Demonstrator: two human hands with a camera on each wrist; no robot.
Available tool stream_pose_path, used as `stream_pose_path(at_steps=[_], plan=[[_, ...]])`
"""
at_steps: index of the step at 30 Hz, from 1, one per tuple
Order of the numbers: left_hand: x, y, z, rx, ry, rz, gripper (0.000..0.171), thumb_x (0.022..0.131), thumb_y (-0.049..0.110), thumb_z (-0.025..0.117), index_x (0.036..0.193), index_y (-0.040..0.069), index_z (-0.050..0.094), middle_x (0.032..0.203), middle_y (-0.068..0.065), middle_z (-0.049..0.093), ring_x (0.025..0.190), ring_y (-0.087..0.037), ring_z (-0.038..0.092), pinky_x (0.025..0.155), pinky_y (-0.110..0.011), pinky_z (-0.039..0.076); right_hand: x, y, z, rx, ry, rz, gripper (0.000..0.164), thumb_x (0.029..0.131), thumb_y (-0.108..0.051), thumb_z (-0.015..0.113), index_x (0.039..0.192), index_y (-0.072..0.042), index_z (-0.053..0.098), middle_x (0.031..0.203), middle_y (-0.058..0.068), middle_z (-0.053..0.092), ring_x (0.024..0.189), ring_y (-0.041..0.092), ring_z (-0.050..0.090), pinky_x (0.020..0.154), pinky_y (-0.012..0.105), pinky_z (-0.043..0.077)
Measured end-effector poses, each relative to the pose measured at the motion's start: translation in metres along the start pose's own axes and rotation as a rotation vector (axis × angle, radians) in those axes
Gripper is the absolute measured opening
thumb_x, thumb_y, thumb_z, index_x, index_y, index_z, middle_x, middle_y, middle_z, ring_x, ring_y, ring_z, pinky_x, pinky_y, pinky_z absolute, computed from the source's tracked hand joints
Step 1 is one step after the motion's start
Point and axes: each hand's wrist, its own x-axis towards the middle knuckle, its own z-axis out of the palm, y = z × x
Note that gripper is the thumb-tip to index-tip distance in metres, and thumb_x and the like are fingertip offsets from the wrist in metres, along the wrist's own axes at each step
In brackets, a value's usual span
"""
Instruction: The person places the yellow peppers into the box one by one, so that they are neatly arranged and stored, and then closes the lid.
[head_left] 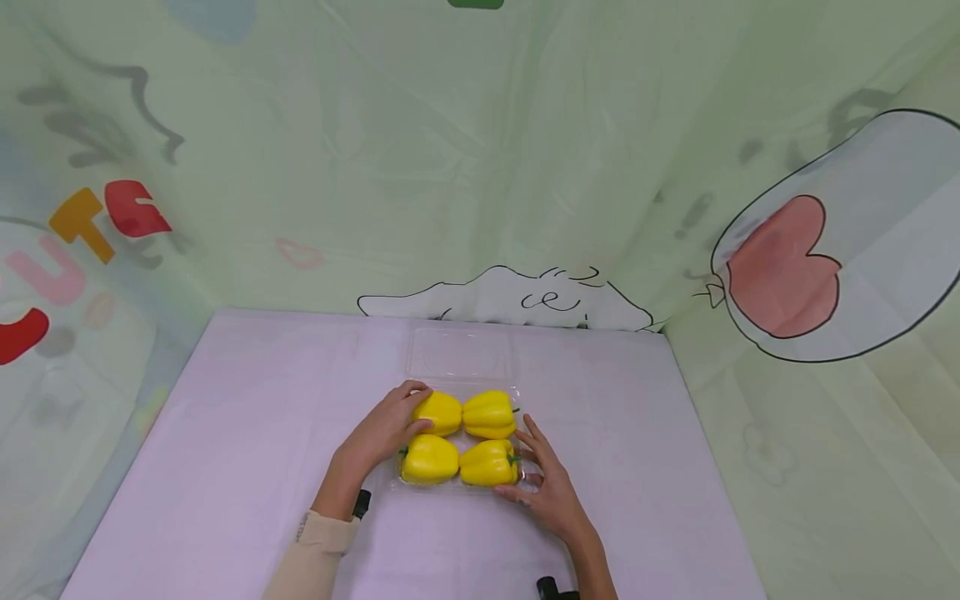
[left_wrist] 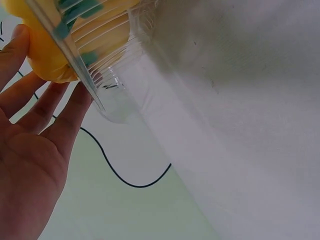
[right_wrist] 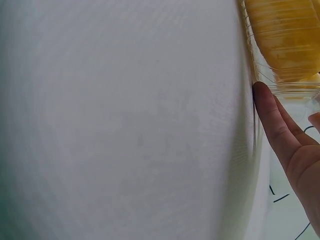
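Several yellow bell peppers sit in two rows in a clear plastic clamshell box [head_left: 453,486] on the table. My left hand [head_left: 392,427] holds the far-left bell pepper [head_left: 440,414], thumb on its near side and fingers over its far side. In the left wrist view that pepper [left_wrist: 50,60] shows between thumb and fingers, beside the box's ribbed wall [left_wrist: 107,42]. My right hand [head_left: 553,487] lies along the box's right side by the near-right pepper [head_left: 487,463], its fingers spread. A fingertip [right_wrist: 262,92] touches the box's lower edge in the right wrist view.
The box's clear lid [head_left: 459,352] lies folded back flat on the far side. A pale cloth covers the table [head_left: 630,500]. Printed curtains [head_left: 450,167] stand at the table's back and sides.
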Motion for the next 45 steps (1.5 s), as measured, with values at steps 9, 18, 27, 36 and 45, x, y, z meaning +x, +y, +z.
stream_pose_path(at_steps=[9, 18, 27, 36, 45], plan=[[0.001, 0.005, -0.001, 0.010, -0.014, -0.033, 0.059, 0.103, 0.027, 0.069, 0.154, 0.001, 0.052, 0.160, -0.013, 0.049, 0.147, -0.034, 0.049, 0.125, -0.052, 0.044, 0.001, 0.002, 0.001, -0.012, 0.003, 0.003, 0.093, 0.076, -0.027, 0.096, 0.156, -0.025, 0.049, 0.180, 0.001, 0.019, 0.144, 0.038, 0.056, 0.105, 0.034, 0.062], [0.000, 0.010, 0.002, 0.081, 0.005, -0.024, 0.057, 0.106, 0.026, 0.066, 0.155, 0.002, 0.051, 0.155, -0.015, 0.049, 0.141, -0.033, 0.048, 0.115, -0.050, 0.054, 0.001, -0.002, -0.003, -0.028, -0.010, 0.036, 0.096, 0.073, -0.030, 0.098, 0.156, -0.031, 0.049, 0.179, -0.010, 0.020, 0.144, 0.032, 0.057, 0.104, 0.035, 0.062], [-0.005, 0.006, 0.005, 0.034, 0.054, -0.009, 0.058, 0.105, 0.028, 0.066, 0.155, 0.002, 0.051, 0.161, -0.016, 0.048, 0.147, -0.034, 0.047, 0.123, -0.050, 0.047, 0.001, -0.003, -0.002, -0.042, 0.000, 0.053, 0.095, 0.073, -0.032, 0.098, 0.156, -0.032, 0.050, 0.178, -0.012, 0.022, 0.143, 0.031, 0.059, 0.101, 0.034, 0.064], [-0.006, -0.001, -0.001, -0.127, 0.090, 0.027, 0.052, 0.105, 0.023, 0.067, 0.153, 0.006, 0.054, 0.161, -0.014, 0.051, 0.149, -0.036, 0.049, 0.126, -0.055, 0.043, 0.000, -0.001, -0.001, -0.044, 0.006, 0.020, 0.095, 0.076, -0.031, 0.096, 0.158, -0.028, 0.048, 0.179, -0.001, 0.021, 0.141, 0.035, 0.059, 0.099, 0.035, 0.064], [0.005, -0.018, -0.007, -0.352, 0.326, 0.042, 0.041, 0.106, 0.013, 0.064, 0.146, 0.008, 0.060, 0.151, -0.014, 0.061, 0.139, -0.037, 0.060, 0.112, -0.056, 0.056, 0.001, 0.000, -0.001, 0.002, -0.008, 0.026, 0.095, 0.076, -0.028, 0.096, 0.158, -0.027, 0.047, 0.180, -0.003, 0.019, 0.143, 0.036, 0.057, 0.104, 0.035, 0.062]])
